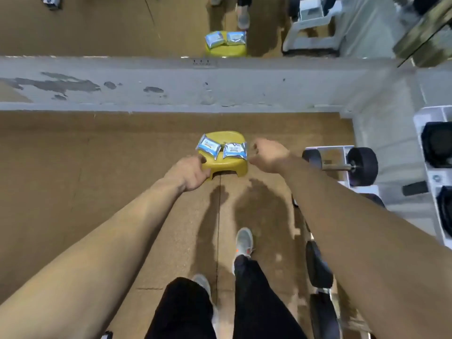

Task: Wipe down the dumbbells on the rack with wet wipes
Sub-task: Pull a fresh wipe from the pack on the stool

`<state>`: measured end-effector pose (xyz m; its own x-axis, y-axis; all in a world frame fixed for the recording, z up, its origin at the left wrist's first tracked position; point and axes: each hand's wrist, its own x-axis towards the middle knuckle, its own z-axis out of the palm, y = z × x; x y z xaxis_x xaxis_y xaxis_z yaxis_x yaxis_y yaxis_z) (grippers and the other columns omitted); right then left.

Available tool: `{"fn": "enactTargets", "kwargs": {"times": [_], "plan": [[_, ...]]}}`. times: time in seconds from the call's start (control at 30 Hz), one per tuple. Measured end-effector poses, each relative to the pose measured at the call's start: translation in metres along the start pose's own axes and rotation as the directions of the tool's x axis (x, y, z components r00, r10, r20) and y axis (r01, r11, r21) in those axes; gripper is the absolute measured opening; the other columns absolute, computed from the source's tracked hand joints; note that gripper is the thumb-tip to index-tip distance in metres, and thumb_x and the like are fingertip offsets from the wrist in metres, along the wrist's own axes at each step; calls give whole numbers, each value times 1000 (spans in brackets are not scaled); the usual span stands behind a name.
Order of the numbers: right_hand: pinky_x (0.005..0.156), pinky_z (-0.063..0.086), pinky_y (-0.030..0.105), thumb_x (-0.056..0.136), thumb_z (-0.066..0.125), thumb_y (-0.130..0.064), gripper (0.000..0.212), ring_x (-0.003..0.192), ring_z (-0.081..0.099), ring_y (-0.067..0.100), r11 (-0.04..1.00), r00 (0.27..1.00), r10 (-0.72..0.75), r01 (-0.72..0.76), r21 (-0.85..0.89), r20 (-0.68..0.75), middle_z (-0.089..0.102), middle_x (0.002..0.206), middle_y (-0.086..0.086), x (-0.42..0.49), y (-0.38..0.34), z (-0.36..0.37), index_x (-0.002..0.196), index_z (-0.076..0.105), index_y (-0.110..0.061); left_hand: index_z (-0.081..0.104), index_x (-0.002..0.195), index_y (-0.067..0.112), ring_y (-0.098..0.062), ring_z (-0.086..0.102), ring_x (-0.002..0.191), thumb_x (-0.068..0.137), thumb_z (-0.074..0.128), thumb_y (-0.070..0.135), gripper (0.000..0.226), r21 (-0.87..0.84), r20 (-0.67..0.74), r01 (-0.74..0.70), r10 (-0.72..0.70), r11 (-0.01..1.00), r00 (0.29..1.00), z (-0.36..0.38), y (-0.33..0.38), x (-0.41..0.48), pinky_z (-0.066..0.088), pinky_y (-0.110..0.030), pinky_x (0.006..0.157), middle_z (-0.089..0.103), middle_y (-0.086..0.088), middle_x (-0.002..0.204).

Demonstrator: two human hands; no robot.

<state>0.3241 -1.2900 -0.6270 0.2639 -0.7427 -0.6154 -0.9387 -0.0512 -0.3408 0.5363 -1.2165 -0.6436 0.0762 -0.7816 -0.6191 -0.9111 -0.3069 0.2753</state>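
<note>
Brown speckled floor (97, 167), bounded at the far side by a scuffed grey wall base (244, 86) with a mirror (122, 25) above it. Yellow stool (227, 165) stands on the floor just short of the wall base; reflection visible in the mirror. Two wet wipe packs lie flat on the stool top, side by side and touching at their inner corners: left pack (209, 146) angled, right pack (234, 150) reaching the stool's right edge. Left hand (190, 174) grips the stool's near-left corner, thumb on top, fingers curled round the rim. Right hand (269, 155) is just beside the right pack, fingers curled; contact with pack or stool cannot be told, nor whether they hold anything. Black dumbbell (362, 166) sits on the white rack (430, 116) to the right of the stool, well apart from both hands; more dark weights lower right, blurred. Grey shoe (243, 241) and dark trousers below.
</note>
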Motion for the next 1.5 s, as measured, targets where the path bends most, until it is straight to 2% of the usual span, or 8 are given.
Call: {"fn": "enactTargets", "kwargs": {"times": [0.13,0.27,0.47,0.67,0.8,0.93,1.2,1.5], "plan": [[95,48,34,94,55,-23,40,118,59,29,997,997,22,-27,66,74,62,132,7,91,28,41,134,58,-16,54,140,14,-36,55,128,99,53,39,49,-42,66,71,-68,997,995,33,-20,91,45,-38,105,60,-15,140],[88,47,31,94,54,-14,28,110,62,27,990,987,61,-80,119,150,68,115,5,177,58,96,119,65,-10,54,139,14,-33,55,128,98,55,39,48,-56,149,107,-98,993,984,88,-46,186,44,-37,104,60,-12,139],[85,42,31,98,54,-25,44,106,56,19,928,963,223,-257,270,152,58,134,1,293,107,195,143,51,-23,52,141,16,-30,58,123,102,54,35,44,-15,272,81,-73,997,960,169,-77,321,45,-34,100,59,-9,138],[64,43,30,91,52,-16,29,86,58,19,877,949,305,-246,412,-83,56,115,-1,389,131,266,117,61,-22,61,131,22,-25,55,122,99,57,32,34,-86,4,-92,93,992,996,230,-65,418,51,-39,92,57,-1,134],[85,45,29,97,54,-14,37,100,52,13,797,910,376,-221,563,-175,52,123,-3,440,136,277,134,57,-19,60,128,24,-26,43,130,100,53,25,29,-48,-169,-147,137,988,976,259,-51,472,43,-39,97,49,-5,136],[85,51,34,93,56,-11,31,97,59,16,786,886,390,-180,591,-250,59,119,5,469,137,280,123,62,-16,57,131,22,-31,44,122,96,56,15,36,-61,-274,-185,162,981,948,272,-50,505,41,-41,100,44,-9,135],[67,48,22,87,77,-23,25,68,52,0,686,837,483,-178,706,-257,51,82,-14,481,133,287,103,58,-22,51,136,32,-27,46,116,91,70,18,50,-169,-245,-243,198,955,949,271,-61,517,47,-42,93,40,-5,129],[67,52,29,94,67,-24,9,73,62,11,697,824,518,-249,673,-231,62,75,-9,483,127,275,86,69,-22,50,133,26,-26,44,120,93,62,17,42,-70,-243,-219,196,973,950,267,-55,507,47,-37,79,41,-3,135]]}}
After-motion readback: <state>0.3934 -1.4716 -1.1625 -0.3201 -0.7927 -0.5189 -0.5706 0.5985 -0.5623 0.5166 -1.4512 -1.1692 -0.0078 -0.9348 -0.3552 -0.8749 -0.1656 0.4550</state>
